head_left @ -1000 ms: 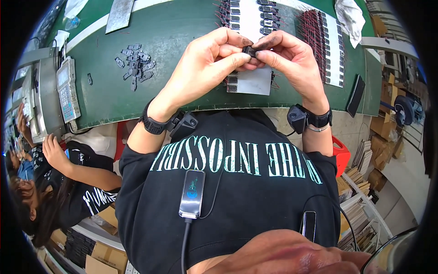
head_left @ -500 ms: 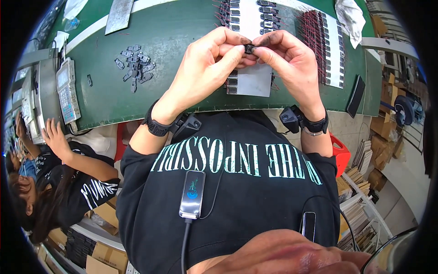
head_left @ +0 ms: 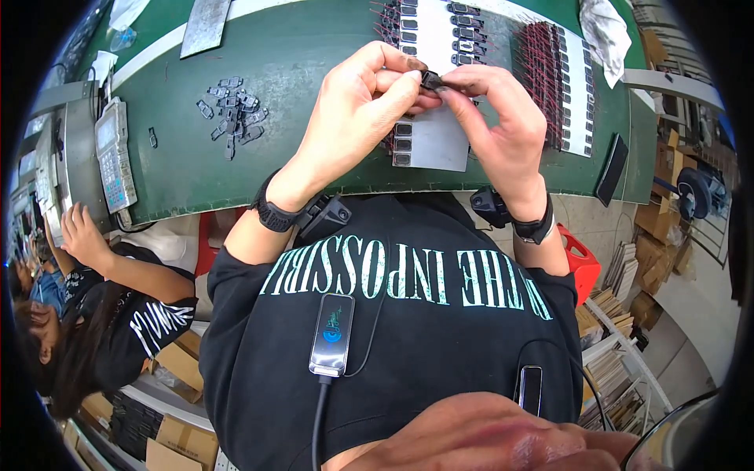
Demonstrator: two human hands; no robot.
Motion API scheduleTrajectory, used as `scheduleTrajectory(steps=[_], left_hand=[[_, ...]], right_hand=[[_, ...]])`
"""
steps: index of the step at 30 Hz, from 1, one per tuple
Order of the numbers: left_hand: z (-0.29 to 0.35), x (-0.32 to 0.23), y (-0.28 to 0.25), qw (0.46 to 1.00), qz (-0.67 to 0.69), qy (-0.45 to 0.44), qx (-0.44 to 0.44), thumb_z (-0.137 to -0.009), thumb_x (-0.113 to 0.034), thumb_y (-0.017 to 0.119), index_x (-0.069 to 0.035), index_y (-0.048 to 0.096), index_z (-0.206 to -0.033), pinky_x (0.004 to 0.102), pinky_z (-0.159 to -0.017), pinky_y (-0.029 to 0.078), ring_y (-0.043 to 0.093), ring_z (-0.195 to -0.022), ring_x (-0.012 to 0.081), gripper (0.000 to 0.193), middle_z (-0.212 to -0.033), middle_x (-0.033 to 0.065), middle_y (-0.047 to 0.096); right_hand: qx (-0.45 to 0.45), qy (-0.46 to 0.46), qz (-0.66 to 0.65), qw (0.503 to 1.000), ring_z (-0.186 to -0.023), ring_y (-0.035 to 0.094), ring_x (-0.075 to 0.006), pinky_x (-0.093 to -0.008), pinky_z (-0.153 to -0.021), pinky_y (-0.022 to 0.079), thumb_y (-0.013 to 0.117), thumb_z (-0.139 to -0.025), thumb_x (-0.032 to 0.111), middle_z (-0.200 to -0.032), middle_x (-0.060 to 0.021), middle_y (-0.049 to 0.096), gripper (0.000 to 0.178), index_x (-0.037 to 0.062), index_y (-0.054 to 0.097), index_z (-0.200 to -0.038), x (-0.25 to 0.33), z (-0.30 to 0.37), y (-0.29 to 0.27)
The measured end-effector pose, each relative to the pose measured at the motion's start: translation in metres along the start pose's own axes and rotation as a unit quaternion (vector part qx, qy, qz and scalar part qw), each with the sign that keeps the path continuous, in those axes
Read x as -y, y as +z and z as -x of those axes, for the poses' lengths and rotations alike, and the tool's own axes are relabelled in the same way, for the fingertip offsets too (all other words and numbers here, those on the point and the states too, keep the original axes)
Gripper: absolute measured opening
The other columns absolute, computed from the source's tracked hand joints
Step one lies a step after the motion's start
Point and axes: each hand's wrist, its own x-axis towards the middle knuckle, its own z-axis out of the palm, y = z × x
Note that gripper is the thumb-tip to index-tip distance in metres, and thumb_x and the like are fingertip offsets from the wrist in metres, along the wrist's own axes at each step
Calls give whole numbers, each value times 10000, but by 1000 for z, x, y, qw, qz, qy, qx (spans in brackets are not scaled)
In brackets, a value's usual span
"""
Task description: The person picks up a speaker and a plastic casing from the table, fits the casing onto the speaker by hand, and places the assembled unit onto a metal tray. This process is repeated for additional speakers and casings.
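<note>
Over the green table, a small black rectangular part is pinched at its left side by the thumb and fingers of my left hand. My right hand is closed on its right end, with thumb and forefinger tips pressed together there. Dark smudges mark some fingertips. Beneath my hands lies a white board, with small black speaker-like parts in rows along both its edges; thin red wires stick out from them. My hands hide the middle of this board.
Loose black parts lie heaped at left on the table, and one stray part sits apart. A second board with red-wired parts, a white cloth and a phone-like black slab are at right. A co-worker's hand is at far left.
My right hand has shifted its grip, its forefinger now straighter and its wrist slightly lower. The black part has tilted a little between my fingers.
</note>
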Motion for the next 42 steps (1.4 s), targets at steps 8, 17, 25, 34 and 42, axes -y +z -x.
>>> scheduleTrajectory(steps=[8,17,25,34,42], left_hand=[[0,7,4,994,-93,41,-35,-947,-113,596,37,569,-1053,258,-776,544,705,-851,121,186,-836,113,743],[3,8,8,986,-135,80,-57,-934,-104,611,23,575,-1011,270,-706,547,715,-791,130,152,-815,114,741],[6,4,10,976,-186,96,-63,-932,-95,613,14,577,-997,268,-663,548,723,-761,146,132,-803,116,736],[10,6,12,983,-149,87,-65,-920,-73,631,19,579,-989,252,-679,549,720,-767,134,127,-809,111,734],[15,-4,15,991,-37,113,-66,-925,-44,633,39,596,-1024,244,-749,576,701,-855,131,134,-941,114,725]], right_hand=[[-28,45,-13,999,-831,635,-112,-246,-740,526,682,-866,20,-994,-57,671,123,11,662,-987,11,0,3],[67,238,-178,953,-826,605,-80,-224,-712,492,656,-922,109,-938,-31,647,152,-14,619,-1003,13,-7,-5],[96,221,-192,951,-838,586,-50,-203,-741,487,649,-935,101,-955,-12,637,154,-10,607,-1034,2,-9,-7],[34,178,-238,954,-868,606,-70,-231,-775,515,625,-931,21,-997,-43,628,187,-6,582,-1111,7,-2,3],[-22,147,-306,940,-875,625,-97,-226,-780,518,610,-939,13,-1019,-48,633,241,-23,586,-1176,18,5,2]])
